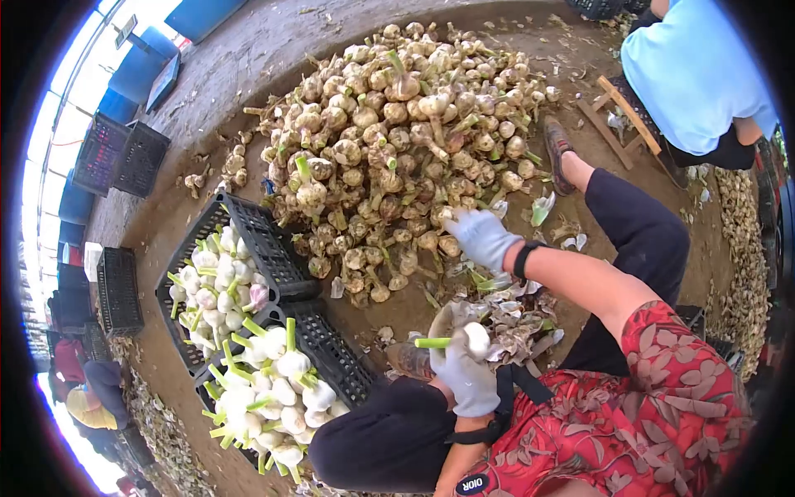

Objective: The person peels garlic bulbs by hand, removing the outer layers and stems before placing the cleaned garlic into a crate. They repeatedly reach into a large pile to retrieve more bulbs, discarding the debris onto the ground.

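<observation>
My left hand [468, 381], in a pale work glove, is closed around a peeled white garlic bulb [477, 340] whose cut green stem sticks out to the left. My right hand [487, 240], gloved too, reaches to the near edge of a heap of unpeeled garlic [364, 141]. Its fingers are closed on a dirty garlic bulb [444, 217], partly hidden by the fingertips. Loose papery skins [505, 323] lie on the ground between my hands.
Two black crates [269, 248] at my left hold clean white garlic [277, 389]. A co-worker in a light blue top [696, 74] sits at the upper right near a wooden stool frame [617, 124]. More black crates [120, 290] and blue containers [137, 70] stand along the left.
</observation>
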Demonstrator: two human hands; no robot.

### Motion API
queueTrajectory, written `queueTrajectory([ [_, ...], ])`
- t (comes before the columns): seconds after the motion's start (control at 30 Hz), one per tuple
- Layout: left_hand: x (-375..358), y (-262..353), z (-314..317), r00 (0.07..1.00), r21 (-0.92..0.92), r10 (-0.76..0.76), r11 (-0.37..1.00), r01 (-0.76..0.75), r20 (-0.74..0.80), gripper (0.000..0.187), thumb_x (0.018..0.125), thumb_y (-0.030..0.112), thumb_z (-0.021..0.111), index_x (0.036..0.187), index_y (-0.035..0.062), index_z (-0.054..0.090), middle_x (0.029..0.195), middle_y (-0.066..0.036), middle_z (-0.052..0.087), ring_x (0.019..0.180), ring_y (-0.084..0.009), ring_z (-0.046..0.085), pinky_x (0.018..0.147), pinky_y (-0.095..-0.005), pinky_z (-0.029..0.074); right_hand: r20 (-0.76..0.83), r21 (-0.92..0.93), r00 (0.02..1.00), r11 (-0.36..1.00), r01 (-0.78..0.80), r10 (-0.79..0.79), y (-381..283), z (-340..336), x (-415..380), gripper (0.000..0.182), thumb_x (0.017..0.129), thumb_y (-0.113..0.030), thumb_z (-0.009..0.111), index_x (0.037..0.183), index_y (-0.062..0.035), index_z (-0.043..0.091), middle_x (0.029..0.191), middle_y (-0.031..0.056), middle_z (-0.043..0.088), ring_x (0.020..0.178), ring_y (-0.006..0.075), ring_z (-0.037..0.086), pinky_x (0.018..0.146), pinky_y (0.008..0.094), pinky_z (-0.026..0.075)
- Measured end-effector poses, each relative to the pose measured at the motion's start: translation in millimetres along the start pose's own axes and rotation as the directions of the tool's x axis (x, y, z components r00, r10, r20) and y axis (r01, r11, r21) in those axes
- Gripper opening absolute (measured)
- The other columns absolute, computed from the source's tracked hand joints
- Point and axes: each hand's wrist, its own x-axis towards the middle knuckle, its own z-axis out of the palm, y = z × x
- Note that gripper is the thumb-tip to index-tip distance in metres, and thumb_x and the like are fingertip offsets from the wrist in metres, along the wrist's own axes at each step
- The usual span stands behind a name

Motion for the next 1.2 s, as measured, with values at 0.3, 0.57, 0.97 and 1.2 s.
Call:
queueTrajectory([
  [0.3, 30.4, -27.9, -14.0, 0.990, -0.029, -0.098, 0.994, 0.101, 0.100, 0.046, 0.096, 0.013, 0.051, 0.138, 0.0002, 0.039, 0.121, -0.013, 0.054, 0.090, -0.0178, 0.063, 0.071, -0.0268, 0.054, 0.371, 0.088, 0.902, 0.958, -0.273, 0.223, 13.9, 8.6, 57.2, 0.037, 0.077, -0.006, 0.066, 0.114, -0.0035, 0.061, 0.108, 0.0154, 0.061, 0.090, 0.0290, 0.067, 0.072, 0.0355, 0.055],
  [0.57, 31.3, -40.8, -5.4, 0.955, 0.028, 0.220, 0.973, -0.230, 0.199, 0.060, 0.089, 0.004, 0.063, 0.143, 0.0058, 0.036, 0.094, -0.005, 0.058, 0.064, -0.0084, 0.056, 0.048, -0.0209, 0.042, 0.465, 0.837, 0.870, -0.402, -0.371, 0.165, -56.1, -83.7, -57.8, 0.047, 0.091, -0.036, 0.063, 0.120, -0.0006, 0.057, 0.103, 0.0065, 0.064, 0.085, 0.0135, 0.062, 0.071, 0.0277, 0.053],
  [0.97, -15.2, -34.9, -10.9, 0.844, 0.185, 0.410, 0.852, -0.490, 0.345, 0.053, 0.083, 0.005, 0.073, 0.130, -0.0029, 0.050, 0.092, -0.003, 0.063, 0.073, -0.0062, 0.055, 0.061, -0.0199, 0.046, 0.380, 0.920, 0.874, -0.027, -0.391, 0.304, -73.3, -156.6, -118.5, 0.030, 0.086, -0.027, 0.072, 0.094, 0.0014, 0.070, 0.078, 0.0002, 0.066, 0.069, 0.0057, 0.056, 0.063, 0.0232, 0.046],
  [1.2, -28.5, -27.5, -7.7, 0.855, 0.071, 0.402, 0.892, -0.447, 0.328, 0.050, 0.085, 0.010, 0.070, 0.128, -0.0069, 0.050, 0.089, -0.003, 0.062, 0.074, -0.0061, 0.056, 0.065, -0.0191, 0.046, 0.376, 0.921, 0.914, -0.172, -0.351, 0.152, -69.3, -159.7, -125.4, 0.023, 0.091, -0.024, 0.066, 0.089, -0.0010, 0.070, 0.072, -0.0014, 0.062, 0.062, 0.0058, 0.052, 0.056, 0.0236, 0.041],
])
